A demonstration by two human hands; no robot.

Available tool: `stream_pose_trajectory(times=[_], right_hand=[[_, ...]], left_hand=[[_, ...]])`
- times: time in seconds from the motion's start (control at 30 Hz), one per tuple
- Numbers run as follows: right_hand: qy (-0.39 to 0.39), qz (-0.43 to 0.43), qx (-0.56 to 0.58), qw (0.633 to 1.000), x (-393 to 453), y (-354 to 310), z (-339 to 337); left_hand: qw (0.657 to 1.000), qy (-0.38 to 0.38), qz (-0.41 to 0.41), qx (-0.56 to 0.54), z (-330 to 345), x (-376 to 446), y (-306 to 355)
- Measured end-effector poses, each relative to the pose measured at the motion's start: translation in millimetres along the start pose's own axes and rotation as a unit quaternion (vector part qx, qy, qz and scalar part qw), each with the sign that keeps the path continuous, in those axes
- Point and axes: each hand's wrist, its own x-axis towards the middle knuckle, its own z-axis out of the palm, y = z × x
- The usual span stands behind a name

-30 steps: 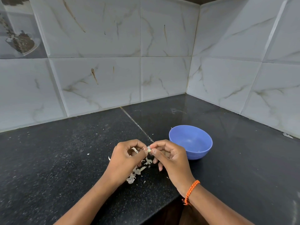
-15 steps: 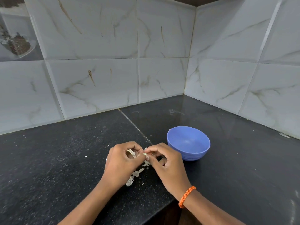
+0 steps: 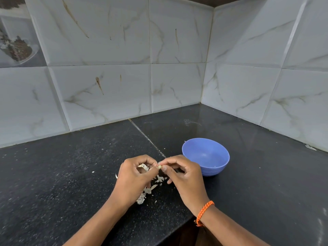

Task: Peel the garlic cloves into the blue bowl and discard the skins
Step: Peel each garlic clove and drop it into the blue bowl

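the garlic clove [image 3: 160, 167] is a small pale nub, mostly hidden, pinched between the fingertips of both hands above the black desk [image 3: 53, 174]. the left hand [image 3: 134, 180] and right hand [image 3: 184, 176] meet thumb to thumb, fingers curled, each grip grasping the clove. white skins [image 3: 148, 189] lie scattered on the desk beneath the hands. the blue bowl [image 3: 205, 158] stands just beside the right hand, to its right.

Tiny garlic clove [image 3: 159, 167] held above scattered skins [image 3: 148, 189]; blue bowl [image 3: 205, 156] empty.
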Motion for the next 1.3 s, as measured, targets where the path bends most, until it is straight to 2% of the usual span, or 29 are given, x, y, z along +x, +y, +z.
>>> stream_pose_trajectory(times=[0.17, 0.7, 1.13, 1.3], right_hand=[[0.003, -0.023, -0.04, 0.999, -3.3, 1.4, 3.3], [0.007, 0.028, 0.03, 0.999, -2.1, -4.6, 2.2], [0.002, 0.03, 0.038, 0.999, -3.4, -5.2, 1.8], [-0.01, 0.031, 0.033, 0.999, -3.2, -5.0, 2.4]], left_hand=[[1.0, 0.004, 0.002, 0.004, -0.9, -0.7, 1.1], [1.0, -0.011, 0.002, 0.013, -1.2, -2.8, 6.9], [0.982, 0.067, 0.022, 0.173, -2.3, 1.2, -6.4], [0.98, 0.06, 0.043, 0.186, -3.3, 1.9, -3.3]])
